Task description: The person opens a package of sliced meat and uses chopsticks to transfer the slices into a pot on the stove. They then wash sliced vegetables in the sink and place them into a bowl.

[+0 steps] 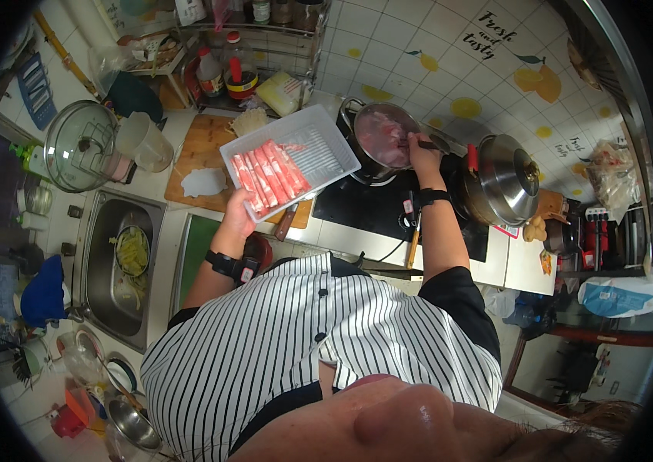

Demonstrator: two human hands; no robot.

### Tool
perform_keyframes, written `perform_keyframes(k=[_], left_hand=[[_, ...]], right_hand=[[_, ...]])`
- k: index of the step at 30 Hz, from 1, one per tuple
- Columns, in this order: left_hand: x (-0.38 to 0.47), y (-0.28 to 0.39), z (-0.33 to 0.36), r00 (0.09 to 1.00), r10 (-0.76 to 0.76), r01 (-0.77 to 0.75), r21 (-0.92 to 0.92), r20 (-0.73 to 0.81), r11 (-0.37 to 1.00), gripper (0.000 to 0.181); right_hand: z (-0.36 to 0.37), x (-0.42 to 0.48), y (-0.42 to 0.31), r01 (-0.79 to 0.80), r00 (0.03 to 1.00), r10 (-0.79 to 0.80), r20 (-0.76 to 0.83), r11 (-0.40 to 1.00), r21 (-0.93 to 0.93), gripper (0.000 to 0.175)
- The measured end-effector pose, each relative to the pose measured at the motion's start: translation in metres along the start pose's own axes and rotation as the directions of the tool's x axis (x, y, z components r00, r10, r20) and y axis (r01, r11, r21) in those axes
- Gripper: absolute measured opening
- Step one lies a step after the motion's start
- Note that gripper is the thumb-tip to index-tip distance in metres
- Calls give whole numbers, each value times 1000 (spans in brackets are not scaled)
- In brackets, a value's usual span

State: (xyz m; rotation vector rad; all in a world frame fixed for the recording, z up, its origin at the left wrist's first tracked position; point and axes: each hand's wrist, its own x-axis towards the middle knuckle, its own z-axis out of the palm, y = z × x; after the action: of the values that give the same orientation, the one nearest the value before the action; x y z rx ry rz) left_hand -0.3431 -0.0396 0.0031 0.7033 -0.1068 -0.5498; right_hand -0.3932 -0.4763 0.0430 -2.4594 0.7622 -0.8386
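My left hand point(238, 215) grips the near corner of a white plastic tray point(326, 141). Red and white rolls of thinly sliced raw meat point(271, 173) fill the tray's near left part; its far right part shows bare ribbed plastic. Over the stove, my right hand point(423, 151) holds the dark handle of a utensil point(431, 145), whose lower end is hidden in the pot. Pinkish meat slices point(383, 131) lie in the steaming liquid of that metal pot point(350, 111). The tray is tilted and held just left of the pot, above a wooden cutting board point(196, 144).
A cleaver-like knife point(287, 222) lies at the board's near edge. Right of the pot stands a lidded steel wok point(502, 185) on the black cooktop point(355, 213). Leafy vegetables in a bowl point(132, 249) sit in the sink point(95, 277). Sauce bottles point(210, 72) stand on a rack behind.
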Motion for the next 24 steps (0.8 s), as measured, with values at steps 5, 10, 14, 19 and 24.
perform_keyframes(k=[5, 10, 14, 19, 24], left_hand=[[0, 0, -2, 1000, -22, 21, 3, 19, 1000, 59], [-1, -2, 2, 1000, -12, 12, -13, 21, 1000, 59], [0, -1, 4, 999, -19, 18, 1, 39, 1000, 59], [2, -1, 4, 999, -13, 12, 9, 31, 1000, 59], [2, -1, 5, 998, -22, 20, 35, 51, 999, 63]], right_hand=[[4, 3, 7, -250, 967, 190, 172, 844, 474, 27], [-13, -8, 2, -313, 947, 159, 280, 659, 684, 29], [-31, -19, -1, -299, 954, 222, 201, 696, 652, 27], [-39, -33, 5, -252, 967, 161, 199, 737, 627, 24], [-39, -41, 15, -180, 982, 106, 157, 776, 604, 22]])
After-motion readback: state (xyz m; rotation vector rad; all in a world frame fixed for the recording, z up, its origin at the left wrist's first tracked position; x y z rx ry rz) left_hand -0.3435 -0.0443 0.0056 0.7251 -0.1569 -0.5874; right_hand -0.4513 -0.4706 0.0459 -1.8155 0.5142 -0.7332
